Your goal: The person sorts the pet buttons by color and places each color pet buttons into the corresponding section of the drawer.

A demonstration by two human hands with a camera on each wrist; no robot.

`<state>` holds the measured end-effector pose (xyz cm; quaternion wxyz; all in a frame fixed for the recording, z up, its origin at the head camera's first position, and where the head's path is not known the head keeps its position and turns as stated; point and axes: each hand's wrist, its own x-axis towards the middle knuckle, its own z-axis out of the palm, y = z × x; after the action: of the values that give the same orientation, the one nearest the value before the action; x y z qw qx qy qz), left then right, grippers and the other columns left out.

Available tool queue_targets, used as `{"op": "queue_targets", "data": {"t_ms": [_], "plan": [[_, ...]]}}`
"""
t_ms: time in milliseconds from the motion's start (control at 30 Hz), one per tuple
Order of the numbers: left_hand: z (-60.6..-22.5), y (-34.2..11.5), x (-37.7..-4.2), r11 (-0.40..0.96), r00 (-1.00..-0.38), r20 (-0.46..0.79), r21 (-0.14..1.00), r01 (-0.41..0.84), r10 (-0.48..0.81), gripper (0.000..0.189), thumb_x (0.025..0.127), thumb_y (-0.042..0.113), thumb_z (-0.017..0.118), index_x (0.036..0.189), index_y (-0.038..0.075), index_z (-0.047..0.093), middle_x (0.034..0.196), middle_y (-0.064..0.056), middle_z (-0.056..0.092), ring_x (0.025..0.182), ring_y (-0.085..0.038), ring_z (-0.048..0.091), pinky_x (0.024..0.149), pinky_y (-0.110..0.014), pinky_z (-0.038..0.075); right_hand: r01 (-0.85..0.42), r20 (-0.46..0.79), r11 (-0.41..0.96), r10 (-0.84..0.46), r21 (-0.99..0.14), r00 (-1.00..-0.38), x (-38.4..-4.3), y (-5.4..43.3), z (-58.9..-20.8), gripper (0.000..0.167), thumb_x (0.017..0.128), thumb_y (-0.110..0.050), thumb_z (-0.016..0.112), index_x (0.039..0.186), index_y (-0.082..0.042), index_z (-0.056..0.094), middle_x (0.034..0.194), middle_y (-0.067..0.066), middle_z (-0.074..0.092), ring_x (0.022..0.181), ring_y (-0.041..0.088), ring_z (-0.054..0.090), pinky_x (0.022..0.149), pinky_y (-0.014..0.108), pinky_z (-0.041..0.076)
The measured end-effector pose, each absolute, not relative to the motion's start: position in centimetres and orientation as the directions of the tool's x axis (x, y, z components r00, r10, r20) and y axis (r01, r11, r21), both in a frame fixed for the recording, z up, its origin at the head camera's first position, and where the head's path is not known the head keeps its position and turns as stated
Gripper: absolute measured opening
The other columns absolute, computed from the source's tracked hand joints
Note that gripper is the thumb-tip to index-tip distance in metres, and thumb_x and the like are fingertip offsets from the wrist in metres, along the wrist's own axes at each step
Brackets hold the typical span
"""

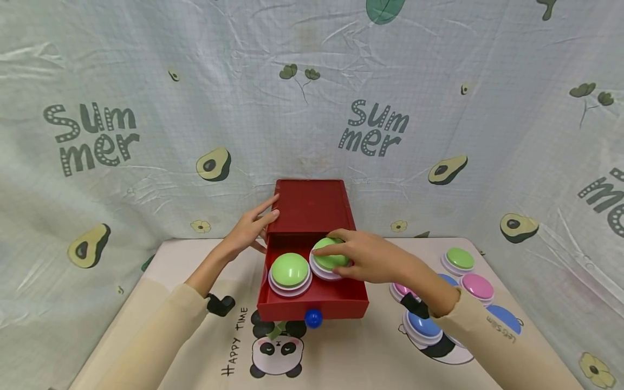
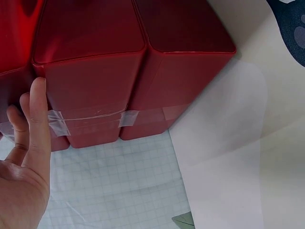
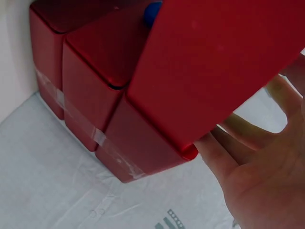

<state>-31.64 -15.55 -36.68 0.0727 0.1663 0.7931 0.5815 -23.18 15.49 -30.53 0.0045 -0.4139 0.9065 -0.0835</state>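
In the head view, a red drawer cabinet (image 1: 312, 206) stands with its top drawer (image 1: 312, 310) pulled out. A green push button (image 1: 290, 270) with a white base sits in the drawer's left half. A second green push button (image 1: 325, 253) is in the right half, partly covered by my right hand (image 1: 370, 257), whose fingers and thumb grip around it. My left hand (image 1: 248, 230) touches the cabinet's left side with fairly straight fingers, seen again as a hand (image 2: 28, 162) in the left wrist view. The drawer hides the right fingertips in the right wrist view.
To the right on the table (image 1: 195, 357) lie several more push buttons: a green one (image 1: 459, 259), a pink one (image 1: 478, 287) and a blue one (image 1: 424, 326) among them, some behind my right forearm. A blue knob (image 1: 313, 318) sticks out from the drawer front. A printed curtain (image 1: 292, 135) hangs behind.
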Motion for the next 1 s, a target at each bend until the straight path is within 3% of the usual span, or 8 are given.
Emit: {"op": "queue_targets", "data": {"t_ms": [200,400,667,1000], "plan": [[-36.7,-15.6,-31.7,0.265,-0.933,0.083,0.946,0.184,0.349,0.061,0.106,0.044,0.053,0.163,0.039,0.030,0.109,-0.020,0.067,0.064,-0.016,0.067,0.062,-0.051,0.065,-0.756,0.088,0.647,-0.751,-0.099,-0.655,-23.3,15.3,-31.1,0.047,0.094,-0.027,0.076,0.140,-0.028,0.067,0.141,0.014,0.062,0.106,0.021,0.070,0.091,0.039,0.064],[-36.8,-15.6,-31.8,0.263,-0.931,0.083,0.947,0.185,0.356,0.061,0.107,0.043,0.052,0.163,0.039,0.030,0.111,-0.020,0.067,0.065,-0.016,0.068,0.062,-0.051,0.065,-0.756,0.118,0.653,-0.748,-0.041,-0.653,-23.6,15.1,-31.9,0.048,0.092,-0.027,0.079,0.139,-0.029,0.068,0.138,0.012,0.065,0.120,0.028,0.066,0.094,0.042,0.063],[-36.8,-15.6,-31.8,0.262,-0.930,0.087,0.947,0.188,0.356,0.062,0.107,0.042,0.053,0.164,0.037,0.029,0.107,-0.018,0.068,0.064,-0.016,0.068,0.061,-0.050,0.065,-0.765,0.153,0.644,-0.757,0.011,-0.635,-23.7,14.9,-32.4,0.046,0.091,-0.025,0.079,0.136,-0.029,0.070,0.134,0.010,0.067,0.119,0.027,0.065,0.091,0.041,0.064],[-36.8,-15.6,-31.8,0.258,-0.929,0.085,0.948,0.186,0.359,0.063,0.107,0.043,0.053,0.164,0.037,0.028,0.104,-0.017,0.069,0.064,-0.017,0.069,0.061,-0.051,0.065,-0.778,0.195,0.627,-0.759,-0.037,-0.621,-23.6,14.9,-32.2,0.041,0.089,-0.016,0.081,0.129,-0.021,0.075,0.140,0.009,0.068,0.128,0.030,0.065,0.098,0.044,0.061]]}}
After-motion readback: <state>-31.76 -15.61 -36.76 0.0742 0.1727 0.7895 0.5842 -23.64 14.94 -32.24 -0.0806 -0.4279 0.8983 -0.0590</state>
